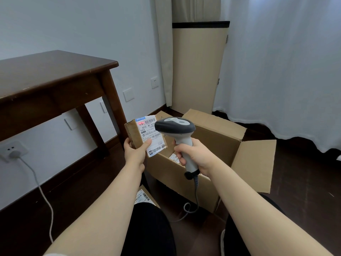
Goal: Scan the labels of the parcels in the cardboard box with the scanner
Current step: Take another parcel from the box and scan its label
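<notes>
My left hand [134, 151] grips a small brown parcel [133, 133] from below, thumb on its white shipping label [152, 134], held upright above the left rim of the open cardboard box [217, 145]. My right hand [195, 156] grips the handle of a grey and white barcode scanner [175, 126], whose head points left at the label. A red scan line glows on the label's top barcode. Inside the box another labelled parcel [174, 157] shows partly, behind my right hand. A further labelled parcel [143, 197] lies on the floor by my left forearm.
A dark wooden table [55, 78] stands at the left. The scanner's grey cable [195, 200] curls down to the floor. A white charger cable [44, 196] hangs from a wall socket. A beige cabinet [197, 71] and white curtains stand behind the box. My knees in black sit at the bottom.
</notes>
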